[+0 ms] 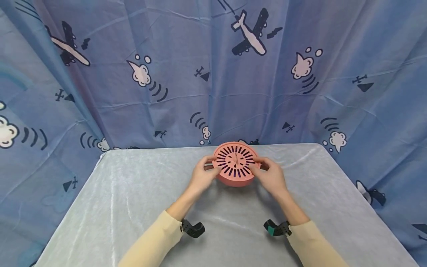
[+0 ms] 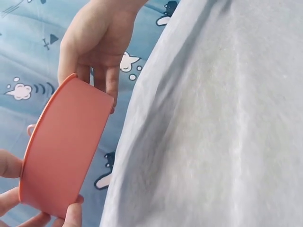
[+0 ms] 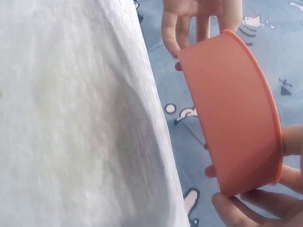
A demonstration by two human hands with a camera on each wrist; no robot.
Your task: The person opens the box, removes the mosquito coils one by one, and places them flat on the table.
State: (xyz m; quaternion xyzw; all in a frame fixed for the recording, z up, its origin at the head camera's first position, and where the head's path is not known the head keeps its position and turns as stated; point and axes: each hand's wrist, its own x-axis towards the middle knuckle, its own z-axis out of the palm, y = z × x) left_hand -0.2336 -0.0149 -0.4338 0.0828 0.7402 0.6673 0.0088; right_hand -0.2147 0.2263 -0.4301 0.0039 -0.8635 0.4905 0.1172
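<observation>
A round coral plastic mosquito coil box (image 1: 235, 181) is held between both hands near the table's far edge. Its slotted lid (image 1: 230, 150) faces up and has a small loop at its centre. My left hand (image 1: 204, 171) grips the left side, thumb on the lid's rim; my right hand (image 1: 271, 175) grips the right side the same way. Both wrist views show the smooth side wall (image 2: 66, 146) raised off the table, with curtain visible beneath it. Small round knobs (image 3: 210, 171) stick out under its base in the right wrist view.
A pale grey cloth covers the table (image 1: 140, 193). Behind it and along both sides hangs a blue curtain (image 1: 180, 44) printed with planes and clouds. Black wrist straps with camera mounts (image 1: 193, 229) sit at both cuffs.
</observation>
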